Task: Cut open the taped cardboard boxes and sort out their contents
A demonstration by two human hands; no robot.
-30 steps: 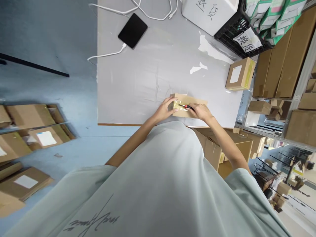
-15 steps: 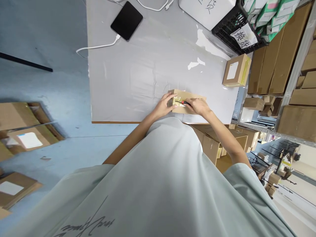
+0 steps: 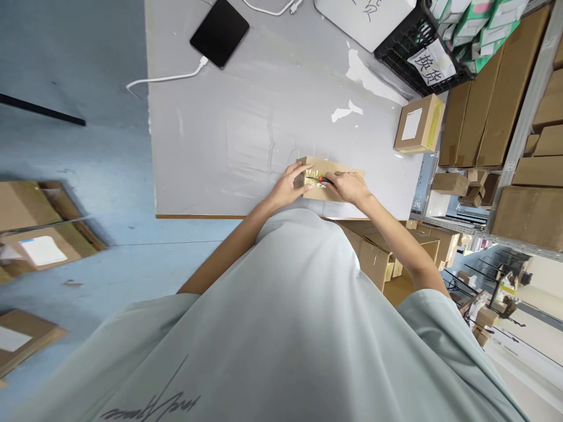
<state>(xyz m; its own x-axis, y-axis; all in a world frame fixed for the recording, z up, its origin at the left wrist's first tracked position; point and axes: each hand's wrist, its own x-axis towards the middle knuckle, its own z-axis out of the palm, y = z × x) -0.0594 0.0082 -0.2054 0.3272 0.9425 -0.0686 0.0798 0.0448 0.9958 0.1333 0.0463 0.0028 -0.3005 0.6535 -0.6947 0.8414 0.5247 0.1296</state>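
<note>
A paper sign [image 3: 431, 62] on the black crate [image 3: 398, 50] reads "换货".

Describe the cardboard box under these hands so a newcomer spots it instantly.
Find the big grey rectangular table. Along its near edge, the left hand grips one end of a small brown cardboard box. Unlike the white-labelled brown cardboard box at the table's right, it has a red-and-black tool, held in the right hand, over its shiny yellow tape.

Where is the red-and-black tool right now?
Head view, just above and right of centre: the tool is in the right hand, over the box that the left hand holds.
</note>
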